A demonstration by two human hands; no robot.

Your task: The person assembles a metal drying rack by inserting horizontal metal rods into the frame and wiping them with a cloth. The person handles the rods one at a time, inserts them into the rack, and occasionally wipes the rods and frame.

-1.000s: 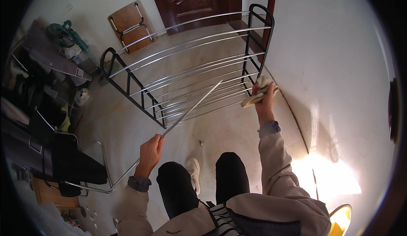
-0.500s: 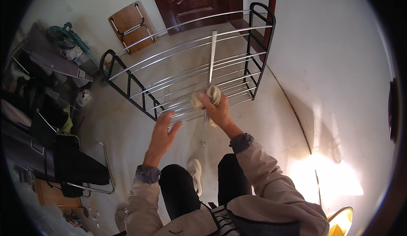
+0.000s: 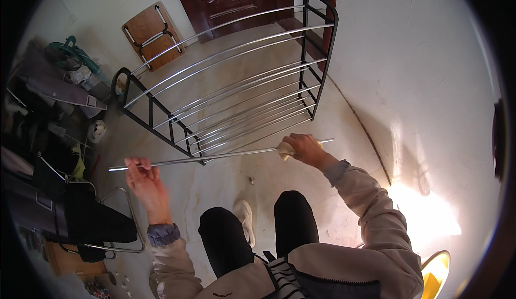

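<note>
At the left, the left hand (image 3: 146, 183) is now at the metal rod (image 3: 215, 157), near its left end; half a second ago this hand is apart from it, with nothing in the fingers; these are curled and blurred now, so I cannot tell if they close on it; the rod itself, nearly upright in the earlier view, lies now crosswise before the metal rack (image 3: 236, 89); for the work this means that a long stretch is bare between the two hands; further right, the beige cloth (image 3: 286, 149) seems folded about the rod, and the right hand (image 3: 306, 147) is clamped on both, close to the right end, while in the earlier view it grips around the middle.
</note>
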